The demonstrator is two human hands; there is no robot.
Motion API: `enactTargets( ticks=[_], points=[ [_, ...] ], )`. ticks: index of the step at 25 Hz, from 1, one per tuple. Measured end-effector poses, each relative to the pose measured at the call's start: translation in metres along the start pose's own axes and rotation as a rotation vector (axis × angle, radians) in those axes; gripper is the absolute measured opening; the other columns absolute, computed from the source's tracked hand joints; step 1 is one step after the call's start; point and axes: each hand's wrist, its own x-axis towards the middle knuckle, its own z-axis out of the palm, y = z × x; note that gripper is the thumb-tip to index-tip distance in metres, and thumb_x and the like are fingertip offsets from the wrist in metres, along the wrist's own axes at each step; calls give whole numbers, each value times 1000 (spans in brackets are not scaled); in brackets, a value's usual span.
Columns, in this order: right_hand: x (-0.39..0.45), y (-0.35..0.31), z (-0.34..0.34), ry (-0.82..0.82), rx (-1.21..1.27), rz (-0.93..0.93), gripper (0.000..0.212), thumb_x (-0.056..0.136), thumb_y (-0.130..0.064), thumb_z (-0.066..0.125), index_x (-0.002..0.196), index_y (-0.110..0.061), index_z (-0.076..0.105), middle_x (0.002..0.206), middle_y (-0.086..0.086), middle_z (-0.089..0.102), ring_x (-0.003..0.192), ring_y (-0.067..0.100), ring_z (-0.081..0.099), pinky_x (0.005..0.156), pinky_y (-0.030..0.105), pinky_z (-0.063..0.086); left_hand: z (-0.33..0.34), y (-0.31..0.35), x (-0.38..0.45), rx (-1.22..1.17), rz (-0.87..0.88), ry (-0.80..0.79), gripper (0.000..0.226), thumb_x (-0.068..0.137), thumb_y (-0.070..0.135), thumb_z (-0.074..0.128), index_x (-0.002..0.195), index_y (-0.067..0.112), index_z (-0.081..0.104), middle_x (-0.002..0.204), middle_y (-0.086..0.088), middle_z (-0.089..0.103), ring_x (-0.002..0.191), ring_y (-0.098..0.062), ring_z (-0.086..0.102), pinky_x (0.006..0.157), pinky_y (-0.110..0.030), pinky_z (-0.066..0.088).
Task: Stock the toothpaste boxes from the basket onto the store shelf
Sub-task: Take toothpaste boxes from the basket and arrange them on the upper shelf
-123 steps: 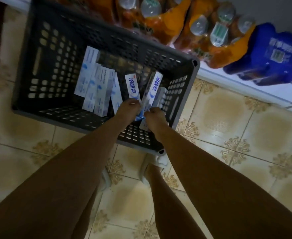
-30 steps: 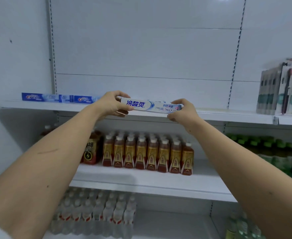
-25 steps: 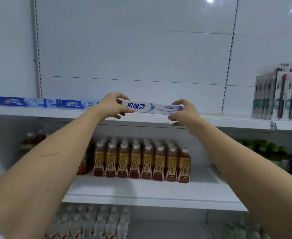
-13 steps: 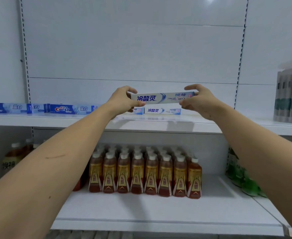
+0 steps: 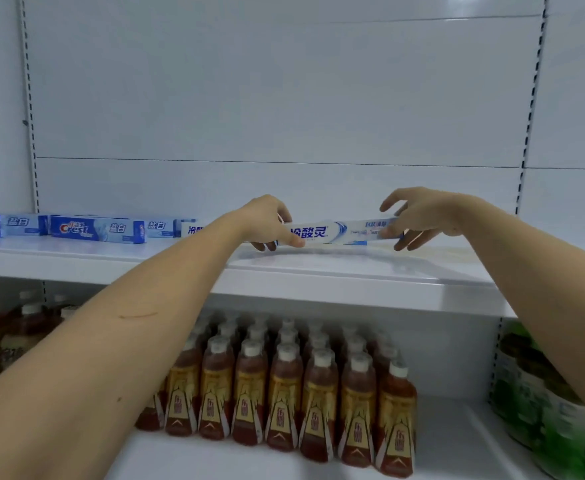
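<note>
A white and blue toothpaste box [image 5: 336,232] lies lengthwise just above the white upper shelf [image 5: 353,271]. My left hand [image 5: 267,221] grips its left end, thumb in front and fingers behind. At the box's right end, my right hand [image 5: 422,216] pinches it with thumb and fingertips while the other fingers spread. Another box of the same brand [image 5: 192,229] shows partly behind my left forearm. The basket is out of view.
Blue Crest toothpaste boxes [image 5: 97,229] line the shelf's left part. The shelf below holds rows of brown tea bottles [image 5: 284,386] in the middle, green bottles [image 5: 540,403] at right and darker bottles [image 5: 17,327] at left. A white back panel rises behind.
Both hands lowered the box from above the shelf down to the shelf surface, slightly right. The camera moved closer, and the toothbrush packs at right left the view.
</note>
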Motion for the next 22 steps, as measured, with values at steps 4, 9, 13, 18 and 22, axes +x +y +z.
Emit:
enactTargets(
  ticks=[4, 9, 13, 18, 22],
  points=[
    [36, 11, -2, -167, -358, 95, 58, 80, -25, 81, 129, -22, 52, 115, 5, 56, 89, 27, 70, 81, 42, 60, 15, 7, 35, 184, -43, -86, 57, 76, 31, 82, 124, 14, 56, 117, -6, 59, 81, -28, 72, 72, -35, 60],
    [76, 2, -1, -291, -476, 247, 75, 72, -27, 86, 135, -12, 47, 117, 14, 59, 87, 34, 73, 84, 49, 58, 12, 27, 63, 550, -146, -137, 51, 79, 32, 79, 123, 16, 58, 112, -6, 59, 64, -22, 65, 84, -39, 56],
    [96, -2, 3, -295, -636, 275, 69, 72, -34, 83, 129, -9, 54, 96, 13, 75, 82, 30, 74, 93, 47, 54, 8, 33, 86, 384, -154, -169, 41, 83, 14, 76, 120, 10, 60, 72, -5, 70, 62, -23, 69, 81, -38, 59],
    [97, 8, 11, -245, -525, 119, 53, 86, -27, 74, 129, -4, 53, 90, 17, 68, 74, 29, 66, 83, 46, 59, 17, 16, 88, 85, -120, -163, 26, 92, 12, 63, 118, 9, 61, 85, -14, 75, 83, -28, 73, 80, -37, 60],
    [89, 9, 13, -219, -462, 58, 49, 90, -21, 70, 133, -7, 51, 86, 16, 66, 73, 27, 63, 84, 46, 58, 14, 6, 80, -4, -148, -189, 26, 94, 20, 60, 120, 15, 60, 97, -10, 75, 90, -22, 70, 86, -35, 58]
  ],
)
